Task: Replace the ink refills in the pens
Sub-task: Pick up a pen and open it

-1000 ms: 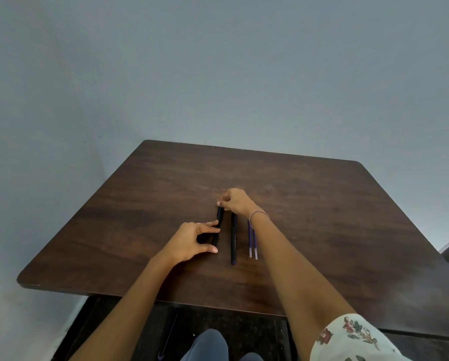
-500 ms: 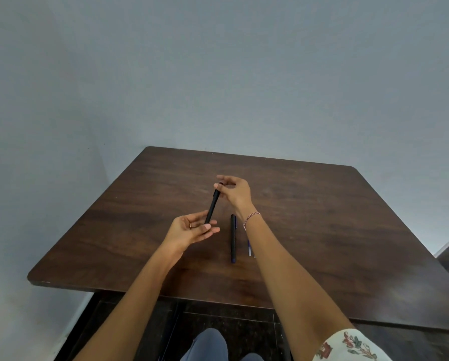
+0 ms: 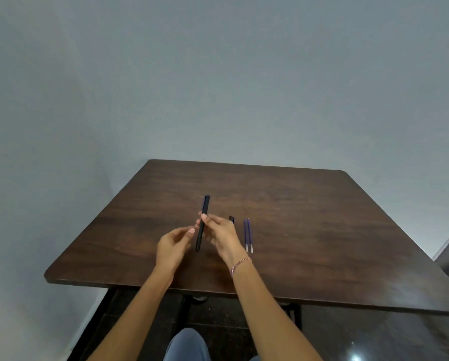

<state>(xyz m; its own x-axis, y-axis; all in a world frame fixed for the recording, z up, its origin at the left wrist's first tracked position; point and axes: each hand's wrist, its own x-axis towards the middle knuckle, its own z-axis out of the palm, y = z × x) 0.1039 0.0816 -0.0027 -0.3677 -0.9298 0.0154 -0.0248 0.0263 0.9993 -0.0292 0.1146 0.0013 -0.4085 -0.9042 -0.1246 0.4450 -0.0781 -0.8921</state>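
**Desk:** What is in each hand?

**Photographer:** The right hand (image 3: 221, 234) pinches a black pen (image 3: 205, 204) near its middle, thumb on top. The barrel is lifted off the tabletop (image 3: 322, 230) and points to about 12 o'clock. The left hand (image 3: 171, 246) hangs at the pen's 9 o'clock, its grip released. The fingers are loosely curved just beside the lower end, and I cannot tell whether a fingertip touches it.

**Desk:** Why hold it like that?

**Photographer:** A mid-barrel pinch leaves both ends free, so the left hand looks set to take the near end and pull or twist the pen open. That is my reading; the pen looks to be in one piece.

**Desk:** And the spares?

**Photographer:** Two blue ink refills (image 3: 245, 234) lie side by side on the wood at the right hand's 3 o'clock, untouched and within easy reach. Between them and the hand, the far tip of a second pen (image 3: 231, 219) shows, the rest hidden behind the hand.
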